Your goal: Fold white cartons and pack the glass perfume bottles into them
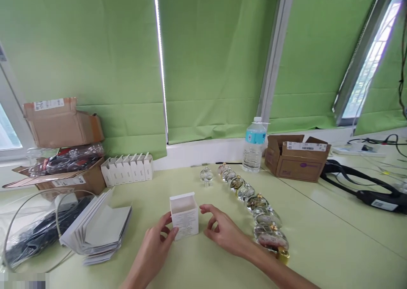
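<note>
A small white paper box [184, 221] stands upright on the table with its top open and printing on its front. My left hand [158, 237] grips its left side, thumb on the front face and fingers behind the edge. Just off the box's right side is my right hand [222, 228], its index finger stretched out and the others loosely bent, with nothing in it. Behind the hands, a single clear glass bottle [206, 175] stands apart. A slanting row of round glass bottles [257, 202], some with gold parts, runs past my right forearm.
Flattened white cartons [98, 231] lie stacked at left, beside a plastic-wrapped dark item [41, 229]. Several white boxes [127, 170] line up near cardboard boxes [63, 123]. A water bottle [254, 147], an open carton [297, 159] and a black headset [365, 189] stand at back right.
</note>
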A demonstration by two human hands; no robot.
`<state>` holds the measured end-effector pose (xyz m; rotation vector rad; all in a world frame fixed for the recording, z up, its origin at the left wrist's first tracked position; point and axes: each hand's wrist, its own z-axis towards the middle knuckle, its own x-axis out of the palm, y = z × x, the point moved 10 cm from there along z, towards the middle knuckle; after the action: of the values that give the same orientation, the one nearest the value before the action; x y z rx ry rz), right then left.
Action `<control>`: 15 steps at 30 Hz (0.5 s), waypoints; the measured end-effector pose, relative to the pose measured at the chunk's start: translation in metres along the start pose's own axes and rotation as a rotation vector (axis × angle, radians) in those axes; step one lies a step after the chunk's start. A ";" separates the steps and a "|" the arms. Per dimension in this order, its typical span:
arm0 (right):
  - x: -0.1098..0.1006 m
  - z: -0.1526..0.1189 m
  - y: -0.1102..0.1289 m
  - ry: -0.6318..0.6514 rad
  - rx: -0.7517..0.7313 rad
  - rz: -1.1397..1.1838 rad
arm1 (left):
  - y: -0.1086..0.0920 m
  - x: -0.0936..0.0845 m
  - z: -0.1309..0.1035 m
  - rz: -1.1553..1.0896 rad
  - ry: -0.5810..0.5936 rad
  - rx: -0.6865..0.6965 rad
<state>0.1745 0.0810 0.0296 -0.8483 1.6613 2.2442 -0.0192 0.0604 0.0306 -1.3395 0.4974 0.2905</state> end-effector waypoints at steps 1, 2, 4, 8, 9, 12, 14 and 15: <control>0.002 -0.001 -0.001 0.007 0.001 0.003 | 0.000 -0.002 0.000 0.002 0.000 -0.009; 0.004 -0.001 -0.002 0.015 0.005 0.006 | 0.001 -0.005 0.000 0.007 -0.007 -0.020; 0.005 -0.001 -0.004 0.015 0.020 0.006 | 0.000 -0.015 -0.001 0.023 -0.043 -0.032; 0.004 0.001 -0.006 0.022 0.050 -0.032 | -0.009 -0.052 -0.003 0.084 -0.205 -0.010; 0.004 0.001 -0.005 0.028 0.051 -0.048 | -0.012 -0.064 -0.005 0.133 -0.266 -0.006; 0.002 0.002 0.002 0.026 0.013 -0.086 | -0.022 -0.108 -0.016 0.406 -0.490 0.015; 0.001 0.002 0.006 0.016 -0.018 -0.092 | -0.032 -0.135 -0.027 0.630 -0.654 0.046; 0.001 0.003 0.007 0.010 -0.028 -0.092 | -0.036 -0.147 -0.033 0.730 -0.724 0.059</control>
<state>0.1696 0.0811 0.0351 -0.9251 1.5657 2.2096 -0.1347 0.0322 0.1297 -0.8612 0.3499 1.2950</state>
